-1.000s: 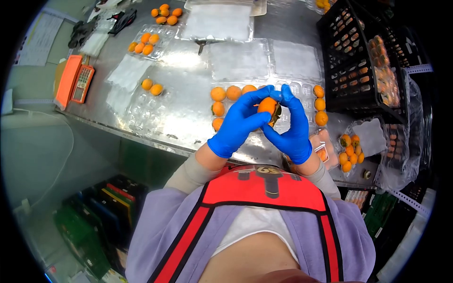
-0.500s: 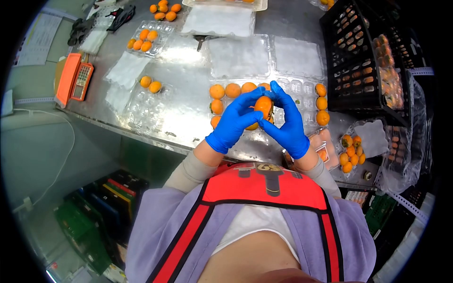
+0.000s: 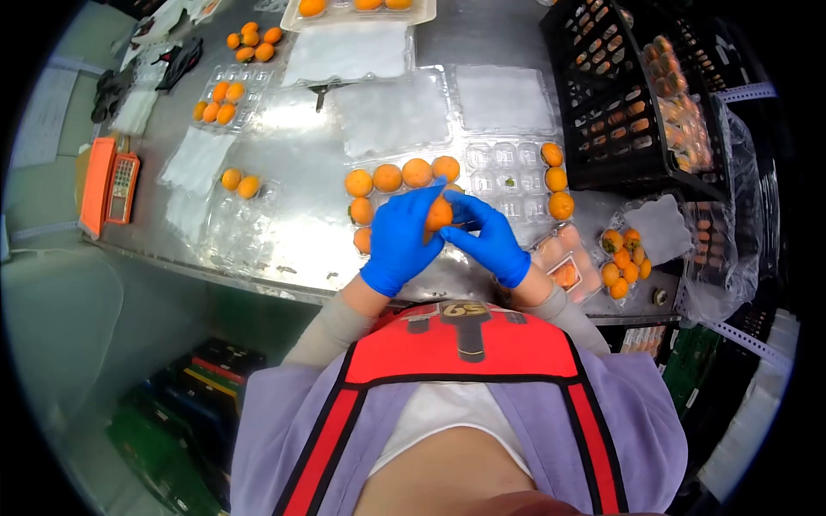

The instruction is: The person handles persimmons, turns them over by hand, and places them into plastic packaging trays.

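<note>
An orange persimmon [image 3: 439, 213] is between my two blue-gloved hands, above a clear plastic tray. My left hand [image 3: 399, 236] is closed around its left side, back of the hand up. From the right, the fingers and thumb of my right hand [image 3: 490, 242] pinch the same fruit. Persimmons [image 3: 388, 178] line the far row and left side of the tray beneath; my hands hide its middle. Beside it, the right-hand clear tray [image 3: 508, 182] has persimmons [image 3: 557, 179] only along its right edge. The open lids [image 3: 394, 112] lie flat beyond the trays.
A black crate [image 3: 641, 120] with packed fruit stands at the right. Near the front right are a loose persimmon cluster [image 3: 625, 262] and a filled pack [image 3: 566, 262]. Leftward lie an orange scale [image 3: 109, 187], a two-fruit tray [image 3: 245, 219] and another part-filled tray [image 3: 228, 90].
The whole view has shifted, so table items appear further left. My left hand has turned over the persimmon, covering more of it; my right fingers have lowered and curled in.
</note>
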Tool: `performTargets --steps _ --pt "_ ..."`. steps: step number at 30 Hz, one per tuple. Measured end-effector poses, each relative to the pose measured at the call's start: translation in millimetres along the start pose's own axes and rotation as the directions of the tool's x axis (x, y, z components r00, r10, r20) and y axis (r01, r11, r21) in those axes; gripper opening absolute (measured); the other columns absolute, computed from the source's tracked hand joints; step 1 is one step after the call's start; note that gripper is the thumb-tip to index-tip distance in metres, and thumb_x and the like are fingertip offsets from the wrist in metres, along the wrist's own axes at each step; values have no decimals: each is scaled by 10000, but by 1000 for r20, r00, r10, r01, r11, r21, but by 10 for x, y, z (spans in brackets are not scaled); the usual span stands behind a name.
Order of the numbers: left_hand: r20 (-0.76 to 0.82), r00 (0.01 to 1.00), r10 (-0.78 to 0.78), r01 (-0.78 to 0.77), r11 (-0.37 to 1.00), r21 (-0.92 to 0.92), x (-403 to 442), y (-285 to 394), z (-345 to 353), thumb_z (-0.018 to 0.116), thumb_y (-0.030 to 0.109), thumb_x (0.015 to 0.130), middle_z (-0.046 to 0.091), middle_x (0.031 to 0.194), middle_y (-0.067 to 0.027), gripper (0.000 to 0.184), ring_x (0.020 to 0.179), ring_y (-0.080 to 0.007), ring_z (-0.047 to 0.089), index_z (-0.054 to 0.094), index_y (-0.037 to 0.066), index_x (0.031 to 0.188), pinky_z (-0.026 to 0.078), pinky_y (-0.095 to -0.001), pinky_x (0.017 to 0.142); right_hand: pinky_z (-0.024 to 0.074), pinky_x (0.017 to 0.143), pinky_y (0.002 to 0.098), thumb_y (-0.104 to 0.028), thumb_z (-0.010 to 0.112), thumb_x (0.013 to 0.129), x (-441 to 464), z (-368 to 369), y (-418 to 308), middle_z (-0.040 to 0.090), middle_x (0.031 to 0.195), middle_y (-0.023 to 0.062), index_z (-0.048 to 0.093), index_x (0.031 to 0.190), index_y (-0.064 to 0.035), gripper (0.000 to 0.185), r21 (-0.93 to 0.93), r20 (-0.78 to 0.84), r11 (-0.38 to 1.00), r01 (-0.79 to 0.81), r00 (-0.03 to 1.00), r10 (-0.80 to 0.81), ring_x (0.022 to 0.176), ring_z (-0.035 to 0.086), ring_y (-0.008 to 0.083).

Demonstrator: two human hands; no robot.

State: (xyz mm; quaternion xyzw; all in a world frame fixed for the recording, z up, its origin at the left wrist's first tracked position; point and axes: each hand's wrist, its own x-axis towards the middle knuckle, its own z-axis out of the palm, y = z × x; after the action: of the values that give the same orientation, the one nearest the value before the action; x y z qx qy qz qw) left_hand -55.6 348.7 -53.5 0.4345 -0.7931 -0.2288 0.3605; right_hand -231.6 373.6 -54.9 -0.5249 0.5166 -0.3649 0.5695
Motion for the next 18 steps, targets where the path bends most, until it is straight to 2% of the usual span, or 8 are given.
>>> performTargets --steps 2,4,10,12,14,16,17,18 --pt "-12 999 40 -39 999 34 44 61 67 694 126 655 614 1061 -98 656 872 -286 590 502 122 1282 465 -390 707 495 813 288 -161 714 792 14 4 84 614 1068 82 482 1293 -48 563 -14 -35 1000 -9 999 8 945 596 146" --pt "109 994 3 -14 995 103 86 98 114 714 98 671 607 1061 -122 602 880 -299 604 521 85 1241 481 -374 720 496 810 285 -174 718 787 32 6 181 609 1078 87 482 1281 -43 562 -25 -66 1000 -18 998 16 941 599 150" --pt "16 984 177 -178 980 91 135 95 280 712 97 655 590 1133 -132 635 853 -282 600 513 92 1258 482 -375 714 495 799 282 -181 728 775 139 -84 359 599 1085 90 495 1240 -46 537 26 -126 999 -27 992 30 940 598 160" --pt "87 990 112 -117 992 53 126 103 182 709 98 673 566 1201 -138 637 926 -297 601 498 74 1274 486 -379 761 493 800 286 -184 737 766 176 -229 273 590 1099 89 486 1249 -53 559 73 -284 997 1 958 20 953 592 162" --pt "53 997 50 -49 999 -21 114 51 102 709 115 693 541 1249 -144 651 1025 -330 578 475 62 1298 480 -393 829 489 806 293 -195 746 760 292 -554 439 582 1106 85 478 1251 -49 578 -97 -440 991 87 890 -121 965 584 163" --pt "70 997 -18 23 997 -71 44 -48 -2 704 142 722 526 1274 -151 642 1104 -346 544 461 58 1310 455 -403 897 491 816 333 -240 733 760 369 -913 470 600 1082 116 491 1235 -55 564 -453 -524 892 -5 811 -262 972 604 218" --pt "52 997 -48 52 996 -74 10 -82 -63 698 142 730 526 1277 -152 642 1119 -341 536 453 55 1316 445 -401 913 491 816 333 -240 733 760 414 -1069 475 600 1082 116 491 1235 -55 564 -451 -520 893 0 813 -262 972 604 218" --pt "33 996 -79 82 994 -78 -24 -120 -117 693 143 737 525 1279 -154 641 1133 -336 529 445 52 1322 435 -399 929 491 822 359 -273 720 756 458 -1213 471 605 1076 139 504 1227 -69 557 -605 -499 794 -51 802 -329 974 606 262"
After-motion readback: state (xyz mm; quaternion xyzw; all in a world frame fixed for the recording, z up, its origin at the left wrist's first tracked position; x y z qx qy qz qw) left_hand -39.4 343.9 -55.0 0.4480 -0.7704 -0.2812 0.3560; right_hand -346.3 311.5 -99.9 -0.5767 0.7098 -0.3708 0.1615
